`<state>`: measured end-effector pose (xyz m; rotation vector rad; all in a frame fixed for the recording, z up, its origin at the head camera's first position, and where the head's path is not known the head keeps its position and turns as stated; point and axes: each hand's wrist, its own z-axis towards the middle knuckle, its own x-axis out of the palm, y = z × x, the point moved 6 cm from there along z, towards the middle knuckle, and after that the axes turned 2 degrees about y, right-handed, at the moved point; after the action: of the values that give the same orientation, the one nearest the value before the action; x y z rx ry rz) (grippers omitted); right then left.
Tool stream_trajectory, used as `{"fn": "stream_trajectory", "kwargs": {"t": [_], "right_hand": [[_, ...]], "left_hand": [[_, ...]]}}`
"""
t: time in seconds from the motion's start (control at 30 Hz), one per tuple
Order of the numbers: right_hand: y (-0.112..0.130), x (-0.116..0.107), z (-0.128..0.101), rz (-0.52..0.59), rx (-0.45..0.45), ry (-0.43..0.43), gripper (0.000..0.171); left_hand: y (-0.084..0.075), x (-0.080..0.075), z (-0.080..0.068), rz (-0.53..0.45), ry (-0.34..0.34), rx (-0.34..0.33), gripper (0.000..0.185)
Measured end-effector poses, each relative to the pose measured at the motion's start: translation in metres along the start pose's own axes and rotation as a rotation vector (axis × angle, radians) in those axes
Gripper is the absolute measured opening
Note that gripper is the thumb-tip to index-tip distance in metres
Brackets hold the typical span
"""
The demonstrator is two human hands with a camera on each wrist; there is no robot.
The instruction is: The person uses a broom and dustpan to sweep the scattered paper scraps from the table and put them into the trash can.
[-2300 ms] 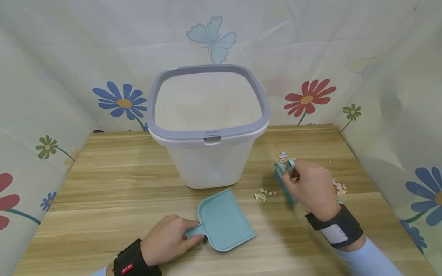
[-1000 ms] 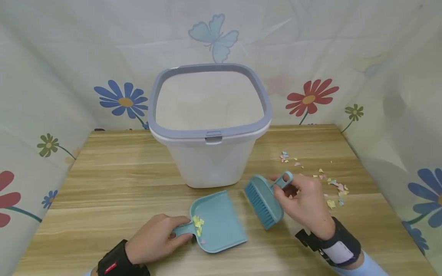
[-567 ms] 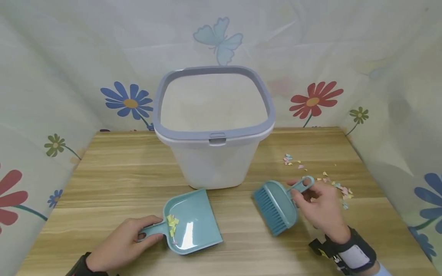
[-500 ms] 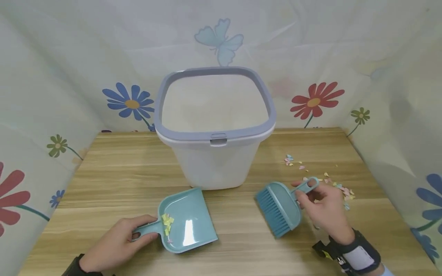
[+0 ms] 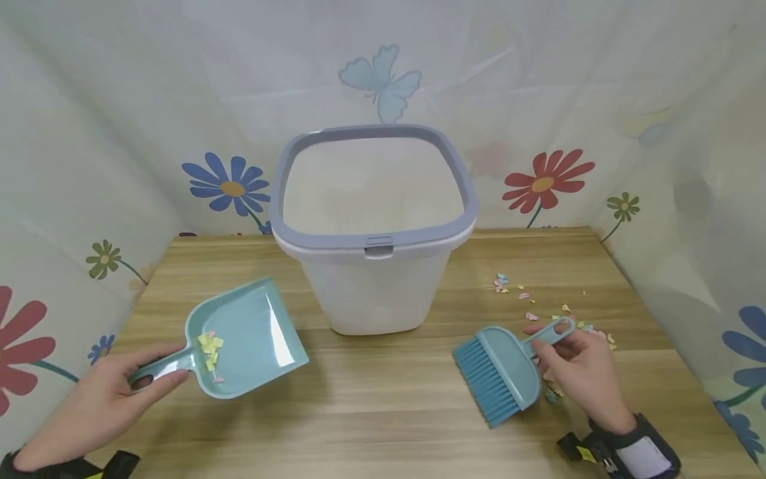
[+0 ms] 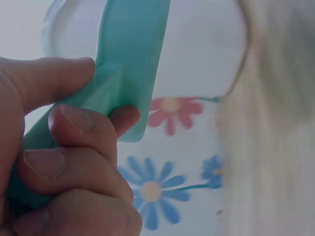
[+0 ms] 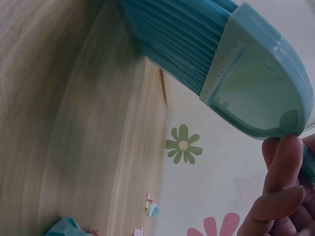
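My left hand (image 5: 98, 399) grips the handle of a teal dustpan (image 5: 248, 336), lifted off the table at the left of the bin, with a few yellow and pink paper scraps (image 5: 209, 346) in it. In the left wrist view the fingers (image 6: 74, 147) curl round the dustpan handle (image 6: 118, 78). My right hand (image 5: 577, 369) pinches the looped handle of a teal hand brush (image 5: 499, 369), bristles pointing down and left, near the table at the right. The right wrist view shows the brush (image 7: 221, 64) from below, with fingertips (image 7: 280, 162) on its handle end.
A white bin with a grey rim (image 5: 374, 239) stands open at the middle back of the wooden table (image 5: 383, 412). Coloured paper scraps (image 5: 538, 309) lie scattered at the right. Flowered cloth walls (image 5: 78, 166) enclose the table on three sides.
The left hand has lifted the dustpan with its scraps up and to the left. The right hand drew the brush slightly right and nearer, after sweeping scraps into the pan.
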<state>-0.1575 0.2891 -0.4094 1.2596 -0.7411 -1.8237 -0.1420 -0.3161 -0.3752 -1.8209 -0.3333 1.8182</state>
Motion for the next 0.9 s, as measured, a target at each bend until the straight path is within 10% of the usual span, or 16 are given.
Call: {"fn": "stream_trajectory", "kwargs": {"t": [0.53, 0.9], "right_hand": [[-0.009, 0.001, -0.004, 0.004, 0.032, -0.002, 0.017], [-0.008, 0.005, -0.002, 0.005, 0.039, 0.023, 0.015]], "left_hand": [[-0.037, -0.110, 0.071, 0.113, -0.335, 0.048, 0.047], [-0.091, -0.144, 0.106, 0.169, -0.459, 0.107, 0.048]]}}
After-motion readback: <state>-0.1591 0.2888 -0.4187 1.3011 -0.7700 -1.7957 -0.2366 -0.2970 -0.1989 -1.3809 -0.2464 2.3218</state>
